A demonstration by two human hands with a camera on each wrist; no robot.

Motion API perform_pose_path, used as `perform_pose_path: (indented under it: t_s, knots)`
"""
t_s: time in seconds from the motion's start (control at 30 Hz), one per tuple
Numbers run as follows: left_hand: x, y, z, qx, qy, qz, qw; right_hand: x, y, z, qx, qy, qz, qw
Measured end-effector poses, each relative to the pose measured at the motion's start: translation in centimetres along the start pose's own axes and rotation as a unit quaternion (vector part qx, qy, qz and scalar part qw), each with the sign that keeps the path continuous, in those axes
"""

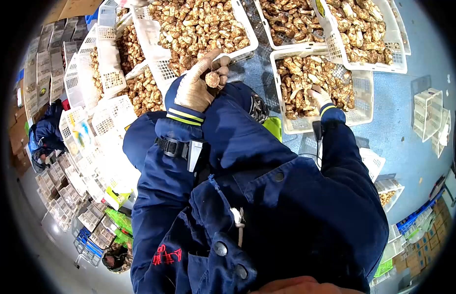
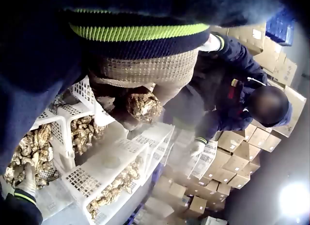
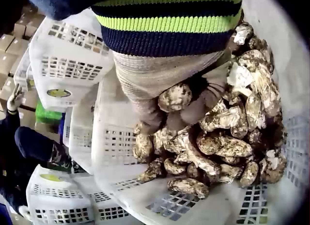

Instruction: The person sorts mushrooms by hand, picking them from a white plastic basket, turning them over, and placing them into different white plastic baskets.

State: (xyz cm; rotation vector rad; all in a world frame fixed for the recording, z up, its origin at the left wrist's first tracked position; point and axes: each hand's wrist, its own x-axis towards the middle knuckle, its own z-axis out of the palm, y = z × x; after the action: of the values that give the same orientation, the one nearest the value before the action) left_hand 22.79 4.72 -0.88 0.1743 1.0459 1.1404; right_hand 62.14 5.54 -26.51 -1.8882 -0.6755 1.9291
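My gloved left hand holds a mushroom with a round brown end, its fingers curled about it over my knee. In the left wrist view that rough mushroom pokes out below the glove. My gloved right hand reaches into a white plastic crate of brown and cream mushrooms. Seen from the right wrist, its darkened fingers curl round a mushroom whose rounded end faces the camera. Loose mushrooms lie right under those fingertips.
A heaped crate of mushrooms stands in front of my left hand. Further filled crates overlap at the front right, and stacked white crates line the left. Another person is close by. Cardboard boxes are piled behind.
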Motion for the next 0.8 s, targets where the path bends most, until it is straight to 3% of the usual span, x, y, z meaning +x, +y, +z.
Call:
perform_pose_path:
  t_s: [0.07, 0.1, 0.2, 0.3, 0.37, 0.5, 0.57, 0.6, 0.7, 0.8]
  knots:
    - [-0.1, -0.1, 0.1, -0.003, 0.008, 0.000, 1.000, -2.5, -1.2, 0.0, 0.116, -0.032, -0.010, 0.993]
    - [-0.2, 0.0, 0.2, -0.004, 0.011, 0.001, 1.000, -2.8, -1.3, -0.2, 0.163, -0.094, -0.038, 0.981]
    - [-0.1, 0.0, 0.3, -0.011, -0.004, 0.000, 1.000, -4.0, -1.9, -0.3, 0.225, -0.135, -0.013, 0.965]
    - [-0.3, 0.1, 0.6, -0.024, 0.001, -0.001, 1.000, -5.7, -4.4, 1.0, 0.201, -0.244, -0.032, 0.948]
    - [0.0, -0.1, 0.0, -0.041, 0.013, -0.007, 0.999, -10.1, -9.3, 4.4, 0.174, -0.226, -0.023, 0.958]
    - [-0.2, 0.1, -0.4, -0.066, -0.010, -0.014, 0.998, -11.2, -11.8, 7.6, 0.184, -0.234, -0.057, 0.953]
    - [-1.1, 0.4, 0.2, -0.088, 0.002, -0.011, 0.996, -14.4, -15.4, 10.4, 0.203, -0.200, -0.029, 0.958]
    - [-1.1, 0.5, 0.0, -0.116, -0.005, -0.022, 0.993, -13.1, -14.9, 10.7, 0.214, -0.280, -0.089, 0.932]
    - [-1.0, 0.3, -1.0, -0.081, -0.059, -0.009, 0.995, -13.1, -16.2, 13.5, 0.300, -0.337, -0.084, 0.889]
    - [-2.6, 0.6, 0.6, -0.122, -0.025, -0.031, 0.992, -15.1, -18.7, 16.4, 0.326, -0.354, -0.090, 0.872]
